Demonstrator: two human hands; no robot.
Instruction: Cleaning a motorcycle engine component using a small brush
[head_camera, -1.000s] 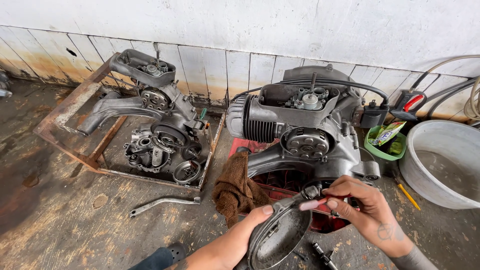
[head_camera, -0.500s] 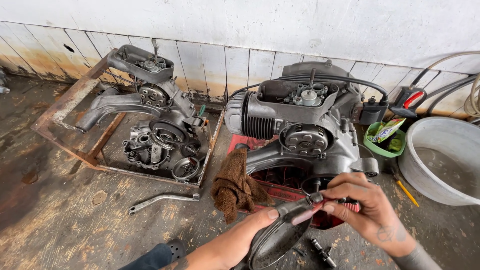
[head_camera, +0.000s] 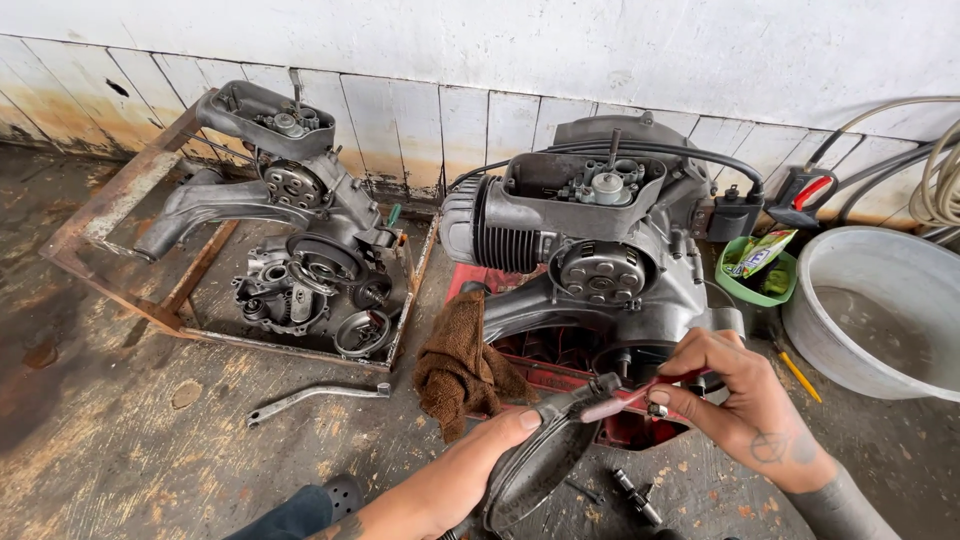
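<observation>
Dark metal cover (head_camera: 540, 465), oval and greasy, sits near centre, tilted on edge just in front of the engine (head_camera: 600, 260). Our left hand (head_camera: 465, 478) wraps its near-left rim, thumb on top, fingers curled closed on it. Our right hand (head_camera: 745, 400) pinches a red-handled tool (head_camera: 640, 397) between thumb and fingertips, closed tight; its tip meets the top end of the cover. Can't tell what the small metal piece under the right fingers is.

Engine stands on a red crate (head_camera: 560, 365) against the white wall, finned cylinder pointing left. Brown rag (head_camera: 460, 360) is draped over the crate's left side, touching the floor. Left of that, a second stripped engine (head_camera: 300, 240) lies in a rusty metal frame (head_camera: 120, 200). A bent steel lever (head_camera: 315, 395) is on the concrete just near of the frame. Far right: grey basin (head_camera: 880, 300), with a green bowl (head_camera: 755, 275) between it and the engine. A spark plug (head_camera: 635, 495) lies on the floor near the right wrist.
</observation>
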